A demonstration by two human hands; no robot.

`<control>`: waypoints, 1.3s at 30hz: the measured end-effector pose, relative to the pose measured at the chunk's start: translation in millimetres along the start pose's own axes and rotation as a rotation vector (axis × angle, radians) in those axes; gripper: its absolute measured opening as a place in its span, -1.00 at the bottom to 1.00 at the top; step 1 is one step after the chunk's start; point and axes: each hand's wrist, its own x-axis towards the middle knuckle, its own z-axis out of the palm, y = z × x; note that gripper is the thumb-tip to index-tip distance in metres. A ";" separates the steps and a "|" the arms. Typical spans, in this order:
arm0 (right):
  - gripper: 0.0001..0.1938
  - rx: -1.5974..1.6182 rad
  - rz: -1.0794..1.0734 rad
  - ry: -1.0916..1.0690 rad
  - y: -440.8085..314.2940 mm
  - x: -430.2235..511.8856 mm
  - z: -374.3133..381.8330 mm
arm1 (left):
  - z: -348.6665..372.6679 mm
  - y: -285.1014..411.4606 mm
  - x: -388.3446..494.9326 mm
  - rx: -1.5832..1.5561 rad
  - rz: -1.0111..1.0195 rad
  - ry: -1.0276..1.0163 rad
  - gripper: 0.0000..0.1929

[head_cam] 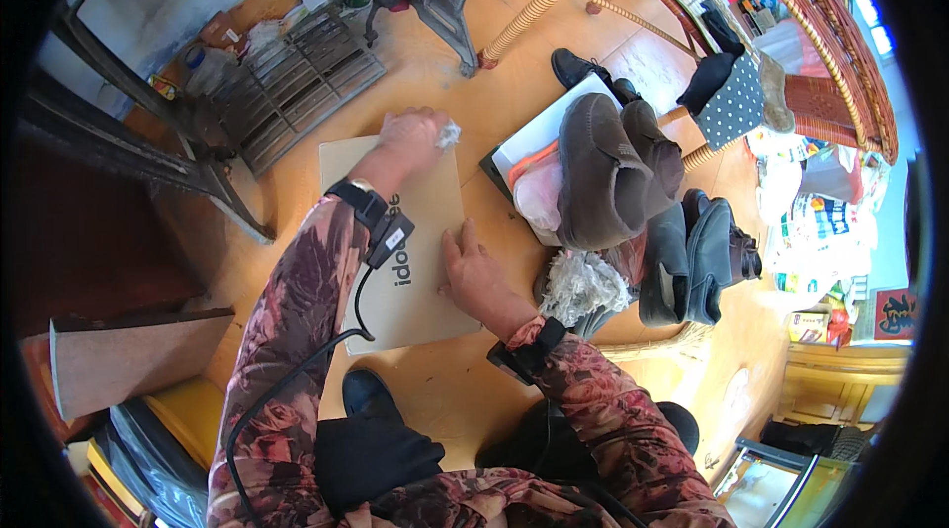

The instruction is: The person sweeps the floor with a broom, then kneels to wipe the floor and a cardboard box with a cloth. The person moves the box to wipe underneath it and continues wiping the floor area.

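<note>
A flat tan cardboard box [426, 305], bearing dark printed letters, lies on the floor in front of me. My left hand [411, 139] is over its far end, closed around a small crumpled whitish wad [448, 133]; whether that is cloth or paper I cannot tell. With fingers spread, my right hand [482, 283] rests by the box's right edge and holds nothing. Just right of it lies a fluffy grey-white bundle [584, 289] among shoes. Beyond that, a brown ankle boot [597, 172] sits on an open shoebox [545, 135] with pinkish wrapping [537, 194].
Grey slip-on shoes [704, 261] stand at the right. A wicker chair [838, 46] with a dotted cloth [730, 101] is at upper right. A metal treadle frame [289, 90] and a wooden board [133, 357] occupy the left. A black cable [289, 368] runs along my left sleeve.
</note>
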 end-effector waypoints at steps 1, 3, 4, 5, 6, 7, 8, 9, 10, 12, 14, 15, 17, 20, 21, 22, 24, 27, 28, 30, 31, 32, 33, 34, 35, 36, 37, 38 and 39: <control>-0.09 -0.012 -0.006 0.007 0.0 0.6 1.0 | -6.1 -10.3 3.7 0.015 -0.046 -0.048 -0.62; -0.17 -0.055 -0.022 0.038 1.4 -0.8 5.0 | -11.6 -33.8 -4.4 0.001 -0.111 -0.017 -0.67; -0.26 -0.083 -0.032 0.065 1.8 0.4 8.4 | -14.3 -52.6 -16.5 -0.032 -0.125 0.066 -0.70; -0.34 -0.099 -0.054 0.111 2.5 1.5 11.2 | -15.6 -71.8 -29.5 -0.042 -0.226 0.045 -0.69; -0.35 -0.100 -0.051 0.113 4.1 2.6 13.2 | -12.8 -89.7 -51.0 -0.148 -0.222 0.176 -0.69; -0.36 -0.089 -0.055 0.122 5.5 3.7 14.6 | -6.2 -103.8 -68.6 -0.241 -0.204 0.294 -0.70; -0.37 -0.077 -0.062 0.121 5.8 1.4 15.8 | 5.3 -113.7 -87.9 -0.331 -0.203 0.410 -0.70; -0.39 -0.068 -0.091 0.128 5.6 0.2 16.1 | 16.9 -121.5 -105.3 -0.407 -0.244 0.515 -0.70; -0.40 -0.062 -0.128 0.146 6.1 0.0 14.8 | 27.7 -126.4 -119.4 -0.540 -0.302 0.578 -0.70; -0.43 -0.022 -0.167 0.118 3.2 -1.8 12.2 | 47.0 -128.3 -152.6 -0.769 -0.418 0.698 -0.68; -0.45 0.000 -0.152 0.055 3.7 -3.4 7.8 | 55.0 -134.1 -178.0 -0.982 -0.800 0.678 -0.65; -0.47 0.017 -0.170 0.065 4.3 -3.1 7.0 | 60.0 -133.6 -187.1 -1.083 -0.907 0.645 -0.63; -0.50 0.024 -0.178 0.120 5.1 -2.1 7.8 | 69.0 -129.5 -198.6 -1.565 -1.130 0.290 -0.65; -0.40 0.038 -0.167 0.090 12.9 -0.8 6.4 | 77.1 -119.4 -188.6 -1.664 -0.898 0.237 -0.65; -0.31 0.050 -0.088 0.067 16.6 -0.8 3.0 | 80.4 -111.3 -179.7 -1.670 -0.826 0.218 -0.68; -0.21 0.075 -0.039 0.016 20.4 -1.2 0.0 | 78.3 -108.9 -170.3 -1.653 -0.805 0.239 -0.71; -0.08 0.052 0.009 0.041 25.4 1.2 -8.4 | 67.0 -105.8 -155.7 -1.589 -0.723 0.353 -0.72; -0.03 -0.003 0.027 0.051 23.0 6.8 -17.3 | 37.0 -118.1 -128.6 -1.725 -0.551 0.697 -0.69; -0.02 -0.010 0.060 0.003 21.7 8.8 -18.2 | 30.6 -123.7 -116.9 -1.685 -0.633 0.781 -0.62; -0.01 -0.011 0.058 0.017 21.3 11.2 -16.6 | 29.8 -130.3 -98.6 -1.650 -0.523 0.616 -0.60; -0.01 -0.016 0.087 -0.011 22.4 11.7 -14.6 | 34.7 -130.9 -91.1 -1.629 -0.507 0.540 -0.59; 0.00 -0.024 0.102 -0.014 23.4 12.3 -12.1 | 42.2 -129.7 -83.3 -1.449 -0.423 0.454 -0.58; 0.00 -0.040 0.064 0.003 25.4 11.4 -9.9 | 51.7 -125.6 -81.6 -1.276 -0.395 0.313 -0.57; 0.01 -0.045 0.031 0.028 28.0 10.8 -8.3 | 60.6 -121.9 -86.0 -1.143 -0.478 0.326 -0.56; 0.01 -0.055 0.023 0.039 30.8 9.7 -7.1 | 69.5 -116.6 -94.3 -1.020 -0.564 0.290 -0.55; 0.01 -0.056 0.020 0.033 33.1 8.5 -6.3 | 76.3 -111.6 -107.6 -0.888 -0.604 0.296 -0.54; 0.01 -0.051 -0.005 0.036 34.6 7.5 -6.0 | 77.8 -111.1 -130.1 -0.772 -0.419 0.174 -0.51; 0.01 -0.050 -0.015 0.043 35.7 6.5 -6.3 | 77.4 -110.4 -155.7 -0.692 -0.210 0.141 -0.48; 0.01 -0.051 -0.026 0.049 36.0 5.7 -6.7 | 77.4 -108.4 -178.2 -0.609 -0.380 -0.101 -0.46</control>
